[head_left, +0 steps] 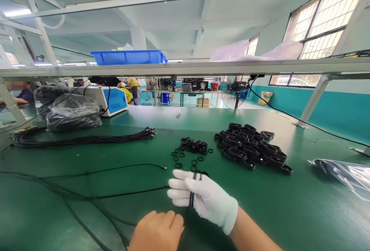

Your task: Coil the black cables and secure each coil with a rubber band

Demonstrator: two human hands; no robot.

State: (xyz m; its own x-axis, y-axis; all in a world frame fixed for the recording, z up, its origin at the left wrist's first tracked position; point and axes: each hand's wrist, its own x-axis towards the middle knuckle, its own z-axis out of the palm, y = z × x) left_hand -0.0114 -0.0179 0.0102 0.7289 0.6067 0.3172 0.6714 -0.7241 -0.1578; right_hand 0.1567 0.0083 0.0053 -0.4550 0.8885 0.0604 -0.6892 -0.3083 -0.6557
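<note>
My right hand (212, 199) wears a white glove, with the palm turned up and the fingers stretched left. A black cable (191, 200) is looped around its fingers, and the thumb lies over them. Below and to the left, my bare left hand (158, 231) has its fingers curled down; a stretch of cable runs to it, though the grip itself is hidden. Loose black cables (95, 197) trail left across the table, one ending in a small metal plug (165, 168). Just beyond the glove lies a pile of small black rings (195, 145).
Coiled black cables (248, 145) are heaped at right on the green table (173, 122), near a clear plastic bag (341, 170). A bundle of straight cables (95, 140), bagged goods (72, 110) and a white-and-blue machine (111, 100) stand left. A shelf crosses overhead with a blue bin (130, 57).
</note>
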